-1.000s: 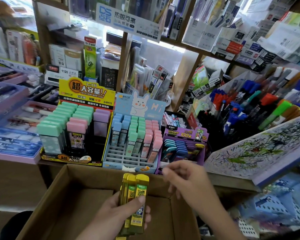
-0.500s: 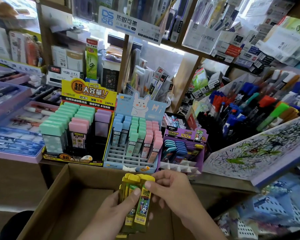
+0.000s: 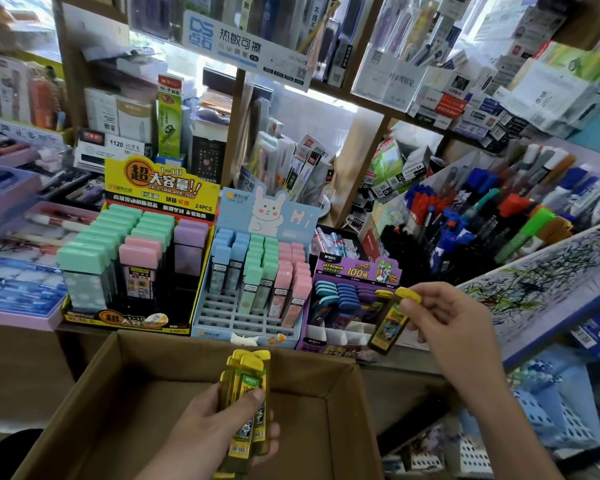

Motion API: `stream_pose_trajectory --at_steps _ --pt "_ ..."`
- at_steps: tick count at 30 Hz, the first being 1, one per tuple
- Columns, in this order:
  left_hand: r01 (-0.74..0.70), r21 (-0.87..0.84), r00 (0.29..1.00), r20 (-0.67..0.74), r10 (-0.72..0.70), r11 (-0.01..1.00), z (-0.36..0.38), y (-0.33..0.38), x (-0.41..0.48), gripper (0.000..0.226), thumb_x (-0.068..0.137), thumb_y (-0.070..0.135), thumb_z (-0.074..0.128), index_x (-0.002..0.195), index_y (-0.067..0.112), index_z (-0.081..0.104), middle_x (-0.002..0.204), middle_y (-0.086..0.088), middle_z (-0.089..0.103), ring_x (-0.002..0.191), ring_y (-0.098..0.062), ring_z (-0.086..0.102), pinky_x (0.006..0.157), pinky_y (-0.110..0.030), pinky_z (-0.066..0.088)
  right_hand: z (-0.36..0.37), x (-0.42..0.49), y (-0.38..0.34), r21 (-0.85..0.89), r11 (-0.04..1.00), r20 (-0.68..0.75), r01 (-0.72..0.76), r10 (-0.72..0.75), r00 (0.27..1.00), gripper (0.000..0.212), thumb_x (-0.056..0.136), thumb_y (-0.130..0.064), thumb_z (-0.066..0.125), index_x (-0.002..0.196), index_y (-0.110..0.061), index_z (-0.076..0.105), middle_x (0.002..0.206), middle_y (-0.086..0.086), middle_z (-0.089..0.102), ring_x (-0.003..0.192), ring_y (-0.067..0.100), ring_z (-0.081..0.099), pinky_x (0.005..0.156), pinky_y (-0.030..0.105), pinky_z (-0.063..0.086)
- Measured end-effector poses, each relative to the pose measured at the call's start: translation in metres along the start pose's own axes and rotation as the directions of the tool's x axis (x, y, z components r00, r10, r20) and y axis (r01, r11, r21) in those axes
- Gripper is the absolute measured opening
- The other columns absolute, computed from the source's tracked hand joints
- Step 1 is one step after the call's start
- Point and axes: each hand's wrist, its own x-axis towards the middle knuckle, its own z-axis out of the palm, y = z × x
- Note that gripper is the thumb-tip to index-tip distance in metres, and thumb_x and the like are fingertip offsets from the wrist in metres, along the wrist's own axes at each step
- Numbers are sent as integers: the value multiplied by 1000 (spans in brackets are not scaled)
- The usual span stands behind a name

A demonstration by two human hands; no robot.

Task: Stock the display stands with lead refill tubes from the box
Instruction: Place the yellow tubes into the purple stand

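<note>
My left hand [image 3: 219,434] grips a bundle of yellow lead refill tubes [image 3: 248,403] upright above the open cardboard box [image 3: 125,403]. My right hand [image 3: 444,323] pinches a single yellow-capped tube [image 3: 390,323] by its top end, tilted, just over the right front corner of the purple display stand [image 3: 350,271]. That stand holds rows of teal, blue and purple capped tubes with white dividers showing in its front row. To its left stand a blue rabbit stand [image 3: 257,285] and a yellow stand [image 3: 136,258] with larger cases.
Shelves packed with pens and boxed stationery rise behind the stands. A bin of markers [image 3: 492,220] sits at the right, beside a scribbled test pad [image 3: 548,282]. Purple trays [image 3: 18,258] lie at the left. Blue baskets [image 3: 551,403] hang low on the right.
My right hand has taken one tube from the bundle in my left hand and carried it up and right to the purple stand. The left hand stayed over the box.
</note>
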Motion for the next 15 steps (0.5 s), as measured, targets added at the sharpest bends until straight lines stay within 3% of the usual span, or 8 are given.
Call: stream_pose_trajectory --at_steps 5,11,15 --pt "9 16 1000 18 -10 1000 1 0 0 32 83 13 77 108 -5 67 91 -32 73 81 -44 75 65 -46 61 -7 19 16 -119 990 -44 70 -76 996 19 91 -9 75 91 -28 71 76 -9 72 66 12 69 59 31 60" --pt "15 9 999 42 -16 1000 1 1 -2 28 84 8 76 104 -9 67 91 -36 72 80 -47 74 63 -45 61 1 33 35 -201 970 -31 138 -147 989 29 92 -7 74 91 -35 67 78 -13 71 72 7 71 66 31 63" --pt "16 -3 999 44 -16 1000 2 3 -3 26 84 6 75 104 -10 67 91 -36 71 77 -47 74 62 -45 61 9 39 48 -283 941 -11 185 -196 980 23 91 -6 75 104 -25 73 85 -9 73 73 5 72 69 37 65"
